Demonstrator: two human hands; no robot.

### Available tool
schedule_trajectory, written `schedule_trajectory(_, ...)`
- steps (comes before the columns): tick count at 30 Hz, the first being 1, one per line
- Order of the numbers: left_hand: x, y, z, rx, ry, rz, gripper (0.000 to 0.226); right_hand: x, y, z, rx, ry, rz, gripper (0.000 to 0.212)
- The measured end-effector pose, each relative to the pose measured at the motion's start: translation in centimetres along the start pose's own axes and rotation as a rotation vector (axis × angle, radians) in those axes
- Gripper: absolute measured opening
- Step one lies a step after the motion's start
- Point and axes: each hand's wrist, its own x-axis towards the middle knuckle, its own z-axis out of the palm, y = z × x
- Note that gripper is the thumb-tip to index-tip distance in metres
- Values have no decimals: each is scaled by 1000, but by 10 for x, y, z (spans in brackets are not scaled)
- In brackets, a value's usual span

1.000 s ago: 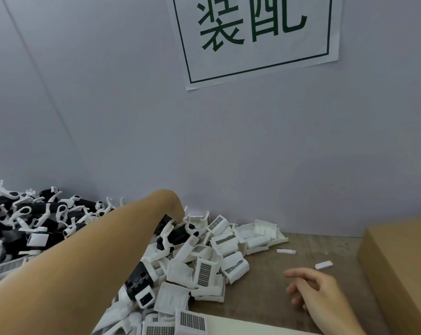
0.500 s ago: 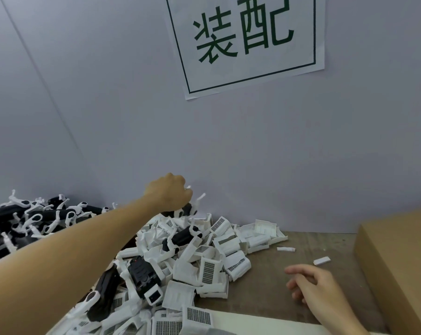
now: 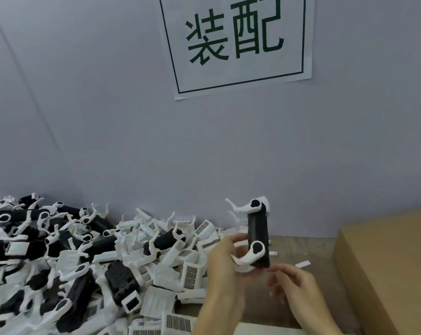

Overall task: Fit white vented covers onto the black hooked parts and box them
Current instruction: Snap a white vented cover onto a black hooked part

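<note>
My left hand (image 3: 222,264) holds a black hooked part (image 3: 258,234) upright by its lower end, above the wooden table. The part is a black block with a white hook at its top and another at its bottom. My right hand (image 3: 294,284) hovers just below and right of the part, fingers loosely curled, holding nothing. A heap of black hooked parts (image 3: 47,238) fills the left. White vented covers (image 3: 192,274) lie piled in the middle, next to my left hand.
A cardboard box (image 3: 386,267) stands at the right edge of the wooden table (image 3: 306,247). Small white strips (image 3: 302,264) lie on the table near it. A grey wall with a paper sign (image 3: 236,42) closes off the back.
My left arm has drawn back from the far pile, bringing a black hooked part to the centre. My right hand has risen from the table toward the part.
</note>
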Motion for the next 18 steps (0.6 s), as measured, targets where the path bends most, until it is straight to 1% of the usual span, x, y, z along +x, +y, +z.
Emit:
schedule_trajectory(2, 4, -27, -3, -106, -4, -106, 41, -1, -4, 3, 57, 5, 0, 36)
schedule_trajectory(3, 4, -37, -5, -58, -43, -75, 38, -2, -6, 6, 102, 16, -1, 34)
schedule_trajectory(4, 6, -45, -4, 6, -36, -40, 18, -3, -6, 9, 216, 34, 24, 34)
schedule_trajectory(5, 9, -54, -3, 126, 35, 36, 15, -2, -6, 12, 424, 29, 104, 37)
schedule_trajectory(6, 13, -61, -4, 212, 125, 115, 28, 0, -10, 15, 608, -18, 227, 50)
schedule_trajectory(7, 17, -64, -7, 279, 140, 152, 35, 0, -6, 14, 718, -75, 302, 64)
schedule_trajectory(8, 20, -67, -9, 361, 149, 183, 41, -1, -4, 13, 804, -115, 379, 74)
schedule_trajectory(9, 23, -67, -8, 424, 180, 187, 44, 1, 1, 11, 818, -139, 407, 75)
schedule_trajectory(10, 24, -68, -7, 490, 193, 214, 46, 1, 2, 9, 758, -143, 362, 65)
schedule_trajectory(11, 22, -69, -6, 528, 187, 251, 47, 4, 1, 10, 627, -77, 306, 50)
schedule_trajectory(12, 22, -68, -7, 549, 184, 291, 48, 3, -3, 13, 511, -38, 226, 41)
schedule_trajectory(13, 21, -69, -7, 574, 189, 326, 49, 1, -1, 12, 451, -39, 179, 38)
schedule_trajectory(15, 20, -69, -7, 624, 173, 384, 50, -3, 2, 5, 359, -108, 108, 36)
schedule_trajectory(16, 21, -70, -7, 615, 162, 384, 49, -3, 0, 4, 282, -107, 66, 36)
schedule_trajectory(18, 20, -72, -7, 515, 133, 365, 46, -7, -5, 2, 100, -88, -31, 34)
